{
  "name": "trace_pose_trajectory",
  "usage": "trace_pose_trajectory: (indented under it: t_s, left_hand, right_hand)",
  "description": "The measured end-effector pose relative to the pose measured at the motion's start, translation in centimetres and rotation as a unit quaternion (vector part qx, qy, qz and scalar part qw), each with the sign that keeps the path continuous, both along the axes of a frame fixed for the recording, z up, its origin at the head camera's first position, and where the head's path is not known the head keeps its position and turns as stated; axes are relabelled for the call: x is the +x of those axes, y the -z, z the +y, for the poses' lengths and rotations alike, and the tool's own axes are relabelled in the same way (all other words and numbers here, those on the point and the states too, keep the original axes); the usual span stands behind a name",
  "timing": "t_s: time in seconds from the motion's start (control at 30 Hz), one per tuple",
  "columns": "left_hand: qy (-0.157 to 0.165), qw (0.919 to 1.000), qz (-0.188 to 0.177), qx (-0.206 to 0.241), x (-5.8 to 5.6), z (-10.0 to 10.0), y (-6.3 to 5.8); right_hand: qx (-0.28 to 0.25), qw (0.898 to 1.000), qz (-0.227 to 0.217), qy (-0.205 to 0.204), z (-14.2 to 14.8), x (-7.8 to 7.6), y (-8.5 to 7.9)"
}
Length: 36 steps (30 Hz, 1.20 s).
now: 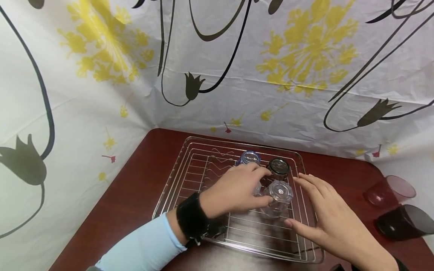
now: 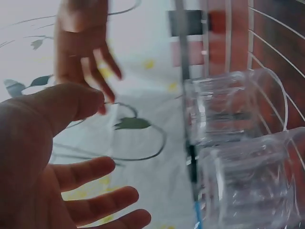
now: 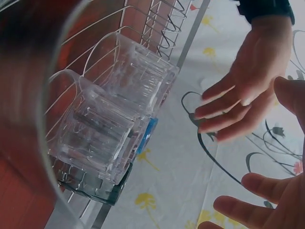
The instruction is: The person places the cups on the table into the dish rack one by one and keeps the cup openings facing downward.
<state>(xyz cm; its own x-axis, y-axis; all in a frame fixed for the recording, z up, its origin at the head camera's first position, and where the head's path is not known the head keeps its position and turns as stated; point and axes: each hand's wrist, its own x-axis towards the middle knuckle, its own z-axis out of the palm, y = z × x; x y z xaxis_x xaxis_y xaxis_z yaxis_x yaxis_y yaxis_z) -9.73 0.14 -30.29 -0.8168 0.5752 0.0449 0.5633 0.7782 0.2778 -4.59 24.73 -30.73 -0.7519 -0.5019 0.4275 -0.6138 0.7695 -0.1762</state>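
Observation:
Above the wire rack (image 1: 223,241), my left hand (image 1: 234,188) hovers over the glasses, fingers spread and holding nothing. My right hand (image 1: 329,214) is held at the rack's right side, fingers loosely extended and nothing in them. Several glasses stand upside down on the rack: a blue-rimmed glass (image 1: 250,157) and a dark glass (image 1: 278,167) at the back, a clear glass (image 1: 279,194) in front of the dark one. Another clear glass (image 3: 138,76), mostly covered by my left hand in the head view, shows beside it in the right wrist view.
On the dark red table (image 1: 112,226), right of the rack, stand a pinkish glass (image 1: 383,194) and a black glass (image 1: 395,224), their mouths showing. A white patterned sheet (image 1: 223,49) hangs behind the table and along its sides. Wavy wire holders (image 1: 217,165) run along the rack's left part.

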Motion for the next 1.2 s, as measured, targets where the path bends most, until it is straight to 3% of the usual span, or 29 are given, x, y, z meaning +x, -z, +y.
trace_pose_trajectory:
  t_s: [0.33, 0.53, 0.73, 1.03, 1.2]
  left_hand:
    - [-0.041, 0.9972, 0.006, 0.062, 3.0, -5.2, -1.4]
    - [-0.078, 0.9907, 0.073, 0.085, 4.1, -7.3, -0.7]
    - [-0.104, 0.9804, 0.151, 0.072, 4.9, -8.1, 0.8]
    - [-0.131, 0.9718, 0.187, 0.059, 5.8, -8.0, 2.0]
    - [-0.137, 0.9719, 0.184, 0.052, 6.0, -7.9, 2.5]
  right_hand:
    - [0.004, 1.0, 0.001, 0.004, -0.2, -0.2, 0.3]
    - [0.001, 1.0, 0.0, 0.006, 0.4, -0.4, 0.4]
    - [0.004, 1.0, -0.006, 0.011, 0.8, -0.4, 0.5]
    - [0.011, 0.999, -0.002, 0.038, 1.3, 0.0, 0.8]
    - [0.018, 0.999, -0.005, 0.05, 1.5, -0.1, 1.1]
